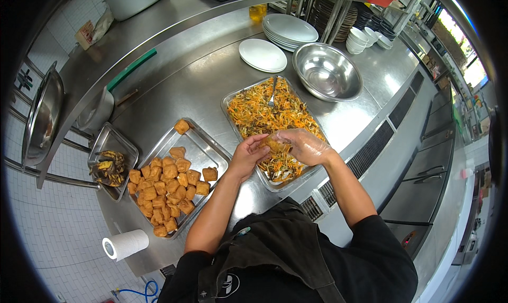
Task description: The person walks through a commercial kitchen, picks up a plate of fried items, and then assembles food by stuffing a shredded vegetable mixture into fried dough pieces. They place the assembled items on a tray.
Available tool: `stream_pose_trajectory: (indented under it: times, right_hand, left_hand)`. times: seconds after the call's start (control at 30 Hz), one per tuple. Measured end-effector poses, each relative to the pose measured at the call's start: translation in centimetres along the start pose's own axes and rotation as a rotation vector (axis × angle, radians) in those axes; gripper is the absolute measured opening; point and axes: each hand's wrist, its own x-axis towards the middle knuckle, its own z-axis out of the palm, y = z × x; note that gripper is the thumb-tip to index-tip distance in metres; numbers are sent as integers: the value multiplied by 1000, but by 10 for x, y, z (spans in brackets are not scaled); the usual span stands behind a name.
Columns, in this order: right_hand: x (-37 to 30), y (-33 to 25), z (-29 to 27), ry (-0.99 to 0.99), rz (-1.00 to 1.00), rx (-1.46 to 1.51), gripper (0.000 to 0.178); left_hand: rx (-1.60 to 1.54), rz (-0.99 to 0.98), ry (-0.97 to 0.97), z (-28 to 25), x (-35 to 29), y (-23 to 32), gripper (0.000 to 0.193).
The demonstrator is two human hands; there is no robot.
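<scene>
Over the near part of a metal tray (pixel 226 102) of shredded vegetable filling (pixel 272 110), my two hands meet at one fried tofu puff (pixel 273 149). My left hand (pixel 247 156) is bare and grips the puff between thumb and fingers. A clear plastic glove covers my right hand (pixel 307 146); its fingers are curled against the puff, partly hiding it. Whether filling sits between those fingers cannot be made out. A fork (pixel 273 91) rests in the far part of the filling. To the left, a second metal tray (pixel 209 152) bears a pile of golden tofu puffs (pixel 168 182).
A steel bowl (pixel 328 73) stands beyond the filling, beside a white plate (pixel 263 55) and stacked plates (pixel 291 29). At far left, a small tray (pixel 133 149) holds dark yellowish pieces (pixel 108 168). A paper roll (pixel 126 245) lies near the counter's left edge. A raised shelf (pixel 174 18) spans the back.
</scene>
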Motion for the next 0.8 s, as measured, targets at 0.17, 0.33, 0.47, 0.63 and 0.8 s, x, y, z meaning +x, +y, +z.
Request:
stream_pose_trajectory:
  times: [0.17, 0.33, 0.47, 0.63, 0.8]
  right_hand:
    - [-1, -4, 3, 90, 155, -49, 34]
    - [2, -6, 15, 297, 206, -142, 29]
    - [0, 6, 17, 464, 165, 144, 34]
    - [-9, 13, 25, 239, 486, 578, 36]
    - [-9, 6, 34, 347, 576, 339, 33]
  left_hand:
    - [-18, -37, -41, 4, -2, 0, 43]
    - [-102, -29, -50, 2, 2, -5, 42]
    - [-266, -21, 16, -3, 2, -9, 44]
    - [-239, 64, 18, -2, 1, -6, 45]
    - [92, 181, 56, 9, 0, -2, 44]
